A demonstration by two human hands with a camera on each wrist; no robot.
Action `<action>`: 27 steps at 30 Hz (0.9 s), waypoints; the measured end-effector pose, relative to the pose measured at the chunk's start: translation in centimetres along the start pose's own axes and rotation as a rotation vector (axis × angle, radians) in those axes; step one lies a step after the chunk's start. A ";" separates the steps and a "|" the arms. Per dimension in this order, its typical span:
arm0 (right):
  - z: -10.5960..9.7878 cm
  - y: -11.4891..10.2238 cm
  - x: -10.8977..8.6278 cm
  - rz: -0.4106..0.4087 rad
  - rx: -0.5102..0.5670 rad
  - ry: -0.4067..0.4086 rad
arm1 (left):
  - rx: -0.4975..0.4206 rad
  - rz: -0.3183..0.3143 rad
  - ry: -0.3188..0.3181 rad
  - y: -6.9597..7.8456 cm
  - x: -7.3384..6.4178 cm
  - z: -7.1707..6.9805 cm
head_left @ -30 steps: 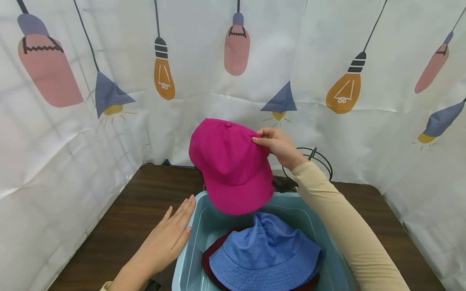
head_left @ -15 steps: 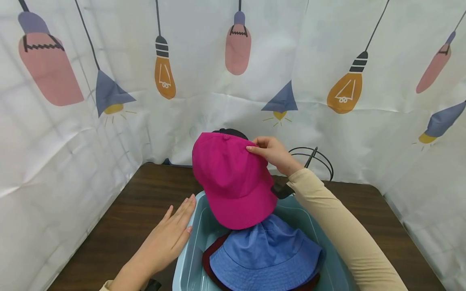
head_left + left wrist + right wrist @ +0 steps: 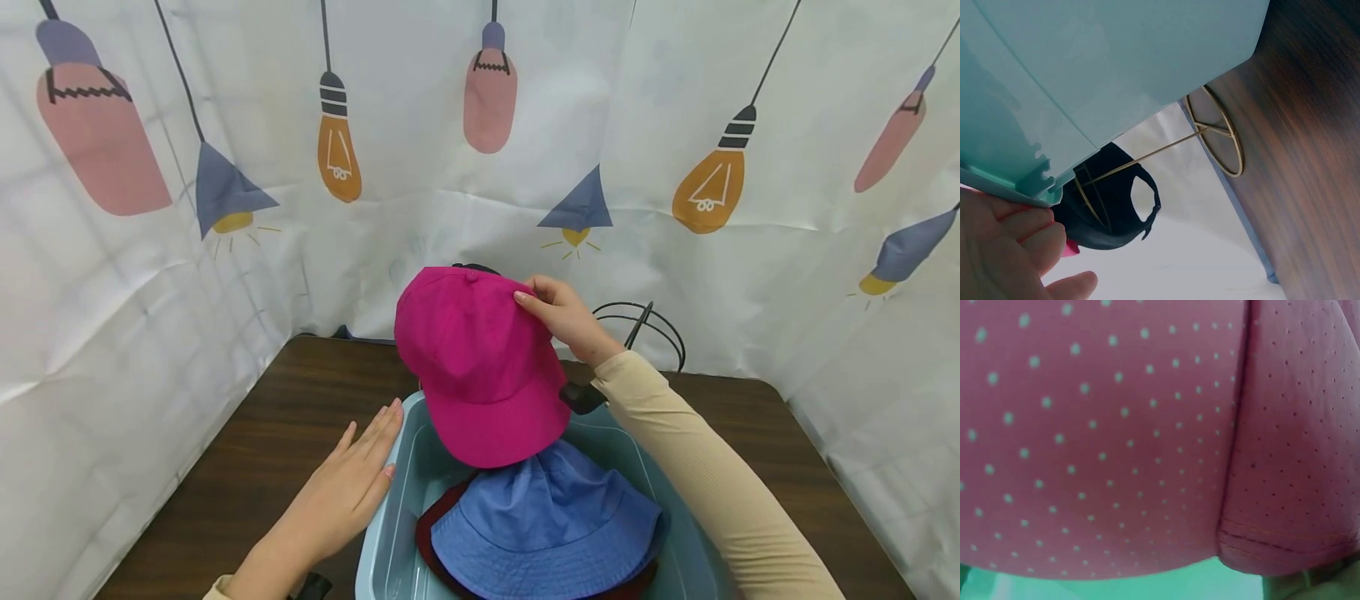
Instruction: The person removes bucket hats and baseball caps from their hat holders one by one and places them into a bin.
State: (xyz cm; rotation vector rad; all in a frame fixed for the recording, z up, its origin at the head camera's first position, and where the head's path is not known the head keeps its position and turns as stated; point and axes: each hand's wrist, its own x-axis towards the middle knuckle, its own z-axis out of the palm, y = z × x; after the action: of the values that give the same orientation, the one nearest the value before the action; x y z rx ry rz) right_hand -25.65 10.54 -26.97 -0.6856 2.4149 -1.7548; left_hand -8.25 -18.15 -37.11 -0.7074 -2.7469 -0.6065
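Observation:
A bright pink baseball cap [image 3: 480, 358] hangs over the back of a pale blue tub [image 3: 378, 508], its brim overlapping a blue bucket hat [image 3: 547, 525] in the head view. My right hand [image 3: 566, 317] pinches the cap's upper right side between thumb and fingers. Dotted pink fabric [image 3: 1085, 437] fills most of the right wrist view. With straight fingers, my left hand [image 3: 341, 487] rests against the tub's left rim. Behind the pink cap, a black cap [image 3: 1113, 200] sits on a gold wire stand [image 3: 1235, 153], mostly hidden in the head view.
Under the blue hat lies a dark red hat [image 3: 429, 537] in the tub. Behind my right forearm, a black wire frame [image 3: 678, 337] rises at the back. The dark wood table [image 3: 247, 492] meets a white lamp-print curtain [image 3: 420, 92] on several sides.
My right hand has lowered the pink cap, then lifted it very slightly. Black cap fabric now shows above it. My left hand stays in place.

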 end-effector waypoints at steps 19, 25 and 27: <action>-3.1 -0.1 -2.8 0.051 0.072 -0.146 | -0.015 -0.010 -0.002 0.0 0.1 -0.1; -3.8 -0.4 -4.4 0.038 0.065 -0.243 | -0.007 -0.005 0.003 -0.1 0.0 0.0; -4.0 -0.5 -4.9 0.051 0.056 -0.264 | -0.004 -0.001 0.006 -0.1 0.0 0.0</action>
State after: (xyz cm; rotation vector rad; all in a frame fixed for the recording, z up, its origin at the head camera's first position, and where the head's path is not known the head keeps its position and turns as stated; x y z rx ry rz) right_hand -22.33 15.89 -26.13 -0.7865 2.1817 -1.5926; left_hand -8.29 -18.21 -37.12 -0.7036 -2.7411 -0.6140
